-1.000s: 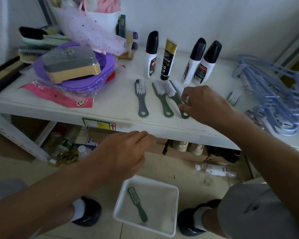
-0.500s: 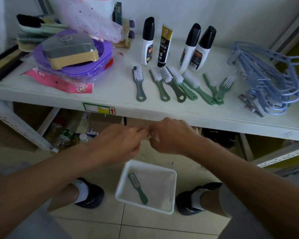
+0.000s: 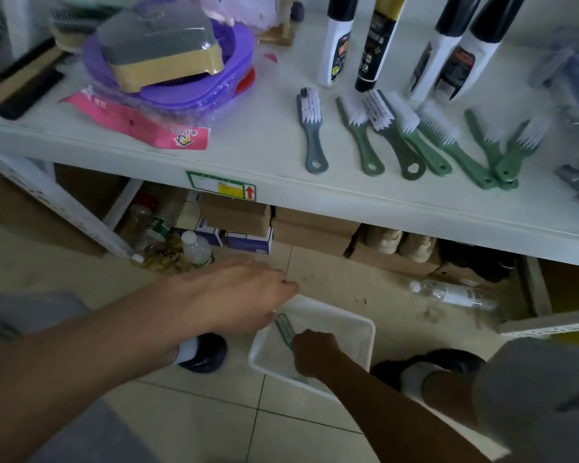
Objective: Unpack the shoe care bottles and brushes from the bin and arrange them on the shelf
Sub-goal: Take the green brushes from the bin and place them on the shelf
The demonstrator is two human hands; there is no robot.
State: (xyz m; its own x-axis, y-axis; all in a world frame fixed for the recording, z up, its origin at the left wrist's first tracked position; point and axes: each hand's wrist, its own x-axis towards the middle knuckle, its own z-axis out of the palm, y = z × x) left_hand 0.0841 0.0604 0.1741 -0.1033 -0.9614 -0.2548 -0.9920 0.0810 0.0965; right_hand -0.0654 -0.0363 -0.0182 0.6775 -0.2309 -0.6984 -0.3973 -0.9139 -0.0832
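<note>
A white metal shelf [image 3: 254, 152] runs across the view, with a perforated upright [image 3: 81, 222] at its left end. Beneath it, brown cardboard boxes [image 3: 315, 228] and plastic bottles [image 3: 198, 250] sit on the floor. The floor [image 3: 188, 416] is pale glossy tile with dark grout lines. Soft, even light falls on the shelf, leaving shade underneath.

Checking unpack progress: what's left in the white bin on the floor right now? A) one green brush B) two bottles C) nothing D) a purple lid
A: the white bin holds a single green brush, and the right hand is down in the bin on its handle; no bottles show inside.
</note>
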